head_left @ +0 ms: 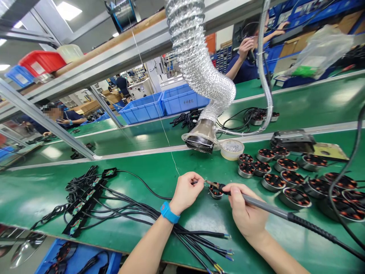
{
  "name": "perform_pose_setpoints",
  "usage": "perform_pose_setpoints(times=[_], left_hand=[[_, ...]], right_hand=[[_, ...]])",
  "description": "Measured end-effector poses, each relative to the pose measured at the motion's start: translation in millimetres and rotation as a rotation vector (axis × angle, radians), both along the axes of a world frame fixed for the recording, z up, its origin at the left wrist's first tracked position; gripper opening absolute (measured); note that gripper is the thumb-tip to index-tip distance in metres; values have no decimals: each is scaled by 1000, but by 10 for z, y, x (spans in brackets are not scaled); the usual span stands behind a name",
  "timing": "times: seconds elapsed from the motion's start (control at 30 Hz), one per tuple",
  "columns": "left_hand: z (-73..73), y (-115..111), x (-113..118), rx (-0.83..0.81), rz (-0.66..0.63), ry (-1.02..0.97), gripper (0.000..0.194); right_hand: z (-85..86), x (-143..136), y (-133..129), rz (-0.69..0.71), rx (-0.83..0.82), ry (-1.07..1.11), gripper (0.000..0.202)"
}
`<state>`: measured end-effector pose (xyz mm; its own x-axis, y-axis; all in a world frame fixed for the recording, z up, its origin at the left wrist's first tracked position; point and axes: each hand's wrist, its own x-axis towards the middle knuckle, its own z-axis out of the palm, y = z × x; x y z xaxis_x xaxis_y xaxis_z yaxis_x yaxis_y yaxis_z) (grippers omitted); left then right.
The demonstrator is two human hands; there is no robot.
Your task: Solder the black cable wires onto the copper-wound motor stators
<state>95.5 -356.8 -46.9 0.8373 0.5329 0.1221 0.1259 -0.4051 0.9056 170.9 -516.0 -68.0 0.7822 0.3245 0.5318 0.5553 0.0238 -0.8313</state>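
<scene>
My left hand [188, 190], with a blue wrist strap [170, 212], is closed around the end of a black cable near the bench's middle. In my right hand [247, 211] is a grey soldering iron [264, 205], its tip pointing left at the cable end by my left fingertips. A round motor stator [216, 191] with a metal rim lies just behind the iron's tip. Thin solder wire [164, 129] hangs down from a spool [124, 17] to beside my left hand. Several black cables [137, 213] with bared coloured ends run under my left wrist.
Behind my hands are a fume extractor nozzle [201, 136] and a round dish [232, 148]. Several stators [295, 198] cover the right side. Circuit boards in black housings [78, 207] lie left. Blue bins [142, 109] and people at work are beyond.
</scene>
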Motion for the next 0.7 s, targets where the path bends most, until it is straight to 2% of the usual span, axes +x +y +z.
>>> perform_pose_setpoints(times=[0.3,0.7], left_hand=[[1,2,2,21,3,-8,16],[-3,13,4,-1,-3,-6,15]], right_hand=[[-32,-1,-16,-55,70,26,25],[-17,0,-4,-58,61,14,24]])
